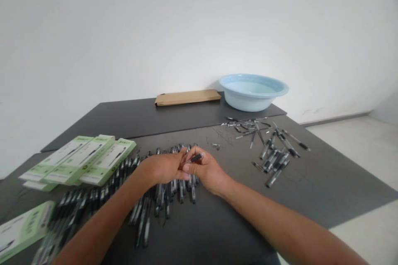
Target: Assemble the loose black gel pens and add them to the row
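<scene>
My right hand (203,170) is closed in a pinch on a pen (195,158) with a black grip. From the left, my left hand (170,167) meets it, its fingers curled around the pen's thin end; the fingertips are partly hidden. Both hands hover over a long row of clear-barrelled black pens (161,198) lying side by side on the dark table (217,223). My left forearm covers part of that row.
Green-and-white pen boxes (107,161) lie at the left, with another box (26,227) nearer. Loose pens (275,159) and scattered thin pen parts (248,126) lie at the right. A blue basin (251,93) and a flat cardboard box (188,97) stand by the wall.
</scene>
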The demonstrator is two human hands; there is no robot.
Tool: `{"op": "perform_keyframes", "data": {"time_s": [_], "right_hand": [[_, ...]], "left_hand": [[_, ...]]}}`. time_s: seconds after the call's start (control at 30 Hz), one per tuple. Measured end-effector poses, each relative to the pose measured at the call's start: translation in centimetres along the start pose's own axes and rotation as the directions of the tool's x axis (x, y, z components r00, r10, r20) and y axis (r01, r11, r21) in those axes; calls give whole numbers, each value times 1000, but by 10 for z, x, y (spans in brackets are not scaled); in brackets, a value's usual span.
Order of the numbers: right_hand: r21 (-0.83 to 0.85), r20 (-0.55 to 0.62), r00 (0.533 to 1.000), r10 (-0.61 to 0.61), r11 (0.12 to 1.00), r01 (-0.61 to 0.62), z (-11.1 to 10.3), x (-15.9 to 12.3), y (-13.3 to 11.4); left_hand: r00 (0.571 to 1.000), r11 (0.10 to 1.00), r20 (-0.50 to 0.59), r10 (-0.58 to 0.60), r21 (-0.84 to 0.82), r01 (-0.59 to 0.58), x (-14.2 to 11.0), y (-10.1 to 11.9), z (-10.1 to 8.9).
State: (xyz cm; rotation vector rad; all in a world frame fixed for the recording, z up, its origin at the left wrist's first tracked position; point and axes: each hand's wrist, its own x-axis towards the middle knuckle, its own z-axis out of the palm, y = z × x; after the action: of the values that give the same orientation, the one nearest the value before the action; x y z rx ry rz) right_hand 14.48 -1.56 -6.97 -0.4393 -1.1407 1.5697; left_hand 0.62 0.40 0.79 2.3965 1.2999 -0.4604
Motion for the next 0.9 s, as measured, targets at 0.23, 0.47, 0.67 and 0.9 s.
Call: {"op": "perform_keyframes", "data": {"time_s": [0.23,0.47,0.67,0.9], "right_hand": [[-52,34,998,-49,997,50,2,-5,2],[-560,-76,985,156,810,-172,-44,18,-33],[-794,-608,790,-81,33,-607,-164,23,-118],[-634,-756,654,8,-258,-730,-231,4,-131]], "left_hand": [[996,999,86,33,-14,-32,0,-13,-5],[991,997,123,-50,73,41,-8,-19,-8],[986,997,167,-29,82,15,-10,-18,-6],[977,994,206,-62,98,43,-13,-15,-6]]}}
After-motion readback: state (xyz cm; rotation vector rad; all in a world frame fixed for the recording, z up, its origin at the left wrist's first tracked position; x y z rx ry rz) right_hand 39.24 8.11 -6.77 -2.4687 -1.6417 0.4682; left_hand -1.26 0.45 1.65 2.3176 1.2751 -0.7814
